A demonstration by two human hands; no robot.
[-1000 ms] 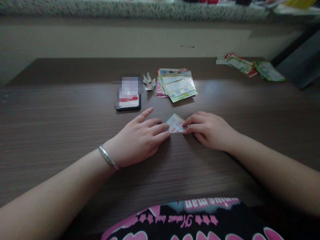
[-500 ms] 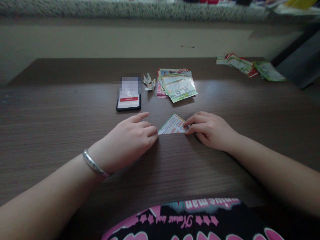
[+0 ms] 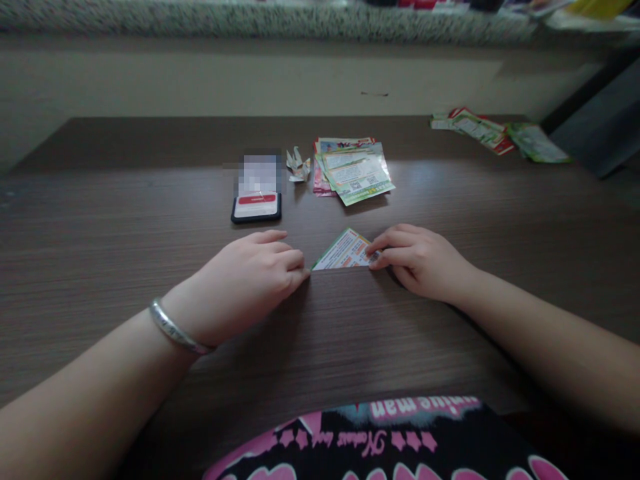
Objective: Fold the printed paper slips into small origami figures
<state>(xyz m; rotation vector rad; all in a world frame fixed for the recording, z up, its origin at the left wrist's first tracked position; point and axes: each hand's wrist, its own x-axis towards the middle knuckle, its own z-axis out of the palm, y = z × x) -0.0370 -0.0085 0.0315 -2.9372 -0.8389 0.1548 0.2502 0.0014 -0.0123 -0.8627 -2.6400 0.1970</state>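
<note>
A small printed sheet of paper [image 3: 345, 253], folded into a triangle, lies on the table with its long edge toward me. My right hand [image 3: 423, 260] holds the right corner, thumb and fingers closed on it and covering that tip. At the left corner is my left hand [image 3: 255, 270], its fingers curled together and a fingertip touching the pointed end. The left index finger sticks out a little from the others. The underside of the left hand, thumb included, is mostly hidden. A silver bangle circles the left wrist.
Beyond the paper lie a phone [image 3: 257, 208] in a dark case, a small folded paper figure [image 3: 299, 165] and a stack of printed leaflets [image 3: 357, 173]. More paper pieces [image 3: 483, 130] lie at the far right. A wall with a speckled stone ledge [image 3: 250, 23] borders the table [image 3: 125, 233].
My left hand has slid slightly left along the paper's long edge to its corner, uncovering more of that tip. The right hand and the paper stay in place.
</note>
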